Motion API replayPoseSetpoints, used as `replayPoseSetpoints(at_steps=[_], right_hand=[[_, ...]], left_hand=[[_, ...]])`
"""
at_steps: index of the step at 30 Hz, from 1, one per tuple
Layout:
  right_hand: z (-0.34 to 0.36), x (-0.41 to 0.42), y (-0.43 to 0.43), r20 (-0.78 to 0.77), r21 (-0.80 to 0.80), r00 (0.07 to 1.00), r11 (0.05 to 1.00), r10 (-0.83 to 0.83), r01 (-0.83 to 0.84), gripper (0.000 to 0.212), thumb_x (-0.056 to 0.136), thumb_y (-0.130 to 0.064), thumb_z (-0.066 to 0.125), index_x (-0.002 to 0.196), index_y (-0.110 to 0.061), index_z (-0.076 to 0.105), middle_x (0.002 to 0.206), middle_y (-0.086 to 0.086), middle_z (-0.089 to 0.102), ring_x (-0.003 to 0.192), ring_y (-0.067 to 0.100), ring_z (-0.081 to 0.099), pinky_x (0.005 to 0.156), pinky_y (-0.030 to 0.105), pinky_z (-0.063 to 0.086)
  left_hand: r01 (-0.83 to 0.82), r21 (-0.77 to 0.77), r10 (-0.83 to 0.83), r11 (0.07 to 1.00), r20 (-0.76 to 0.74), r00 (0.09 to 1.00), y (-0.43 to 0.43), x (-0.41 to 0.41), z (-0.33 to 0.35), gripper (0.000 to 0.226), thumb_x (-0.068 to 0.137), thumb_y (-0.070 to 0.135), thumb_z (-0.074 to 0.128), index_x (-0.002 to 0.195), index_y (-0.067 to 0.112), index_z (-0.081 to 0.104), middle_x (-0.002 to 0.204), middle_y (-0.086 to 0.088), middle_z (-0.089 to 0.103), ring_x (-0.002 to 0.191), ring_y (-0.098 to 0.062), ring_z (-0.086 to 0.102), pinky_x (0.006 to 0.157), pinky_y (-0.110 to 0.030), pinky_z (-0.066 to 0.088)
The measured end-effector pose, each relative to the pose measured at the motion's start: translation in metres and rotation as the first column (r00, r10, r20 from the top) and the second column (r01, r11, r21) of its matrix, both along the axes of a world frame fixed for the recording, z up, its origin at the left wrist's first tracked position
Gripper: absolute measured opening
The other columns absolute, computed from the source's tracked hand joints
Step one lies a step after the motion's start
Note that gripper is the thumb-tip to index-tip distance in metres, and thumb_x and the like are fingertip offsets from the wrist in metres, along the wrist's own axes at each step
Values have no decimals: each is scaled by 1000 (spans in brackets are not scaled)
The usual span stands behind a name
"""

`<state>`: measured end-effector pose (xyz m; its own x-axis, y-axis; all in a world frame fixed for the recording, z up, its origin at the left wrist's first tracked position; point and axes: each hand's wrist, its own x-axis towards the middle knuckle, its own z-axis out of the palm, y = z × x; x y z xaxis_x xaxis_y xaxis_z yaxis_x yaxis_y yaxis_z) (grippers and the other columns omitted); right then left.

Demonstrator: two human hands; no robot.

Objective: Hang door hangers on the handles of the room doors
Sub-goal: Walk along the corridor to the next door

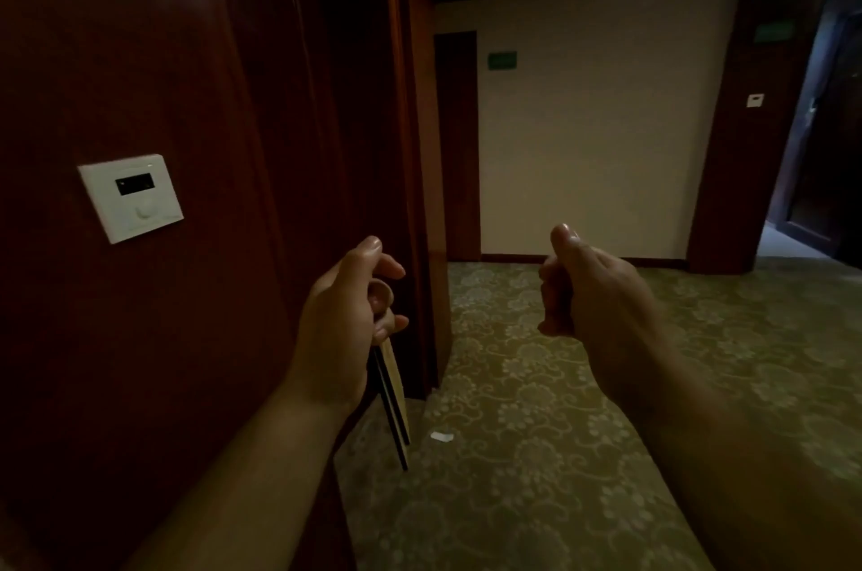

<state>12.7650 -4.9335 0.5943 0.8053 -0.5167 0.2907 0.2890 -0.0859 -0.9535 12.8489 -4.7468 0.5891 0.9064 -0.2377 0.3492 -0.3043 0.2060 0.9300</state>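
— Hanging any yet, is this person?

— Not that I am seeing from here. No door handle is showing anywhere in the corridor, and no hanger is sitting on one. I am judging the job as somewhere between doors, with every hanger in sight waiting to go up.

— Where are the door hangers (394,407), then?

— Dangling from the left hand (345,318), edge-on, close beside the corner of the dark wood panelling (140,57). They are looking like a thin stack of two or three flat cards, though I am not managing to count them. Their lower ends are pointing down toward the carpet (536,430), well above it.

— How is that hand holding them?

— Fingers are curling round the top of the stack, with one hooking through what seems to be the hole. The forearm is reaching forward at about waist height.

— And the right hand (587,290)?

— Reaching forward too, apart from the left. Its fingers are folding in toward the palm and the thumb is lying on top. Nothing is showing inside it.

— Anything to head for?

— A dark door (456,141) is standing in the far wall and an open doorway (821,127) is gaping at the right. I am guessing one of those comes next.
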Motion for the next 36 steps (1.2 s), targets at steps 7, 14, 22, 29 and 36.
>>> replayPoseSetpoints(at_steps=[7,14,22,29,36], right_hand=[[14,113,-46,-42,-52,997,997,-64,62,43,97,-47,46,83,-9,62,67,3,53,58,15,51,61,36,48],[1,211,-87,-54,-80,996,994,-75,71,45,97,-49,44,81,-11,63,63,2,54,57,17,51,64,41,48],[-12,347,-120,-61,56,997,997,48,-45,42,98,-44,48,76,-12,61,60,0,52,55,14,49,61,36,44],[-22,489,-153,13,64,970,968,244,-245,41,98,-43,47,71,-14,58,55,0,49,51,14,46,59,34,39],[-34,630,-160,-92,113,894,897,438,-428,41,96,-51,48,75,-17,57,58,-1,51,58,15,48,62,34,44]], left_hand=[[50,-72,-54,996,-61,997,-43,119,-5,41,100,43,39,85,9,57,57,2,38,45,-15,33,71,-37,54],[55,-63,-61,996,-99,993,-92,221,-11,40,100,41,40,86,7,56,54,2,39,45,-16,34,68,-36,52],[-69,-56,61,996,-122,991,-122,329,-26,32,98,37,44,87,11,59,55,3,33,47,-14,28,68,-34,45],[-254,-24,249,967,-128,960,-140,437,-36,31,99,34,43,85,11,59,52,5,33,43,-11,29,68,-33,45],[-489,30,487,872,-163,858,-136,527,-61,31,100,31,43,84,10,59,48,6,32,41,-10,31,69,-38,46]])
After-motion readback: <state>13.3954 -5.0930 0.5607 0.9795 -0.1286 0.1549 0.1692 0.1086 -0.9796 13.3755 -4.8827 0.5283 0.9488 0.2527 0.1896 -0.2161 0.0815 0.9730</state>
